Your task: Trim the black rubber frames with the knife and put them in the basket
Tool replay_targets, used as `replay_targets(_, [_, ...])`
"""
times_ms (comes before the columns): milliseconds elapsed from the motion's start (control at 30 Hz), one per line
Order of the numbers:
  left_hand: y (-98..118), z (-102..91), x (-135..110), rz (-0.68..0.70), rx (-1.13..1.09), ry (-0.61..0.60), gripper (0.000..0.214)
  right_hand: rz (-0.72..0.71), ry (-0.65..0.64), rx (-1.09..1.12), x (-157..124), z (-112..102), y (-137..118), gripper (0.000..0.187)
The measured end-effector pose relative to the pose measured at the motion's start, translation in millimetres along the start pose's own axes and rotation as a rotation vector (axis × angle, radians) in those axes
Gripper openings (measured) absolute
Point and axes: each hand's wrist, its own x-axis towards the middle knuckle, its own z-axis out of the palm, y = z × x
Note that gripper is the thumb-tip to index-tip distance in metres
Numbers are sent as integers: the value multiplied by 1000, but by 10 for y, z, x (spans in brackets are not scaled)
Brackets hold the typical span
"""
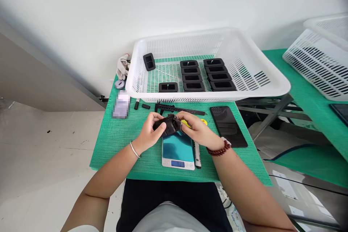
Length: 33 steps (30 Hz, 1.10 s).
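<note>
Two hands work on one black part: your left hand grips it, thumb on top, and your right hand grasps its right end. It is over the far end of the scale. The pen lies right of the scale, the caliper beyond your hands, the tablet farther right. Black frames fill part of the basket.

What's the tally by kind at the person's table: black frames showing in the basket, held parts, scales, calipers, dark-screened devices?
Black frames (visible ones): 10
Held black part: 1
Scale: 1
Caliper: 1
Dark-screened device: 1
Total: 14
</note>
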Motion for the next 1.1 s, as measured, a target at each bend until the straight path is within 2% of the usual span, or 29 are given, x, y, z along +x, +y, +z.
replay_targets(100, [3,-11,2,19,2,11,36,18,39,-43,-2,19,4,15])
replay_targets(400, [-10,-49,-15,109,61,-102,34,-12,244,-209,3,178,45,25])
replay_targets(500, [-9,-76,-4,131,53,-100,33,-38,222,-188,6,177,42,24])
replay_targets(700, [-12,-140,16,157,79,-13,31,-56,92,6,8,102,-2,12])
replay_targets(767, [-12,-147,17,154,102,-38,32,-44,113,9,9,100,-3,12])
replay_targets(933, [2,-140,14,149,147,-143,33,-39,162,-63,13,154,31,24])
replay_targets(1100, [25,-147,13,145,127,-159,32,-49,159,-90,12,164,43,24])
